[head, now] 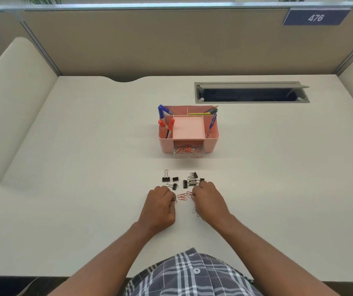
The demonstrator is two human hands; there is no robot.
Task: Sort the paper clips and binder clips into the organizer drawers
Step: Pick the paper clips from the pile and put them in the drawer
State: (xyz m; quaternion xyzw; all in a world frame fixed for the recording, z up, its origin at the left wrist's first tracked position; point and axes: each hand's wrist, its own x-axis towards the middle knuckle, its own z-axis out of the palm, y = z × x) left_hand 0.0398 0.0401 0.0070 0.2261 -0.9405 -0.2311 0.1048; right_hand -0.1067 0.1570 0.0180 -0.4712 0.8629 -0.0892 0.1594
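Note:
A pink desk organizer [211, 144] stands mid-desk with its clear drawer [188, 151] pulled out, holding several red and silver paper clips. Several black binder clips [172, 180] lie in two small groups nearer me. Red paper clips [182, 196] lie on the desk between my hands. My left hand [160, 207] is curled, with a red paper clip at its fingertips. My right hand [209, 199] pinches red paper clips at its fingertips, and more clips lie partly hidden under its palm.
Pens, markers and pencils stand in the organizer's upper compartments [165, 120]. An open cable tray [251, 94] is set into the desk at the back right. A beige partition [171, 43] walls the far edge.

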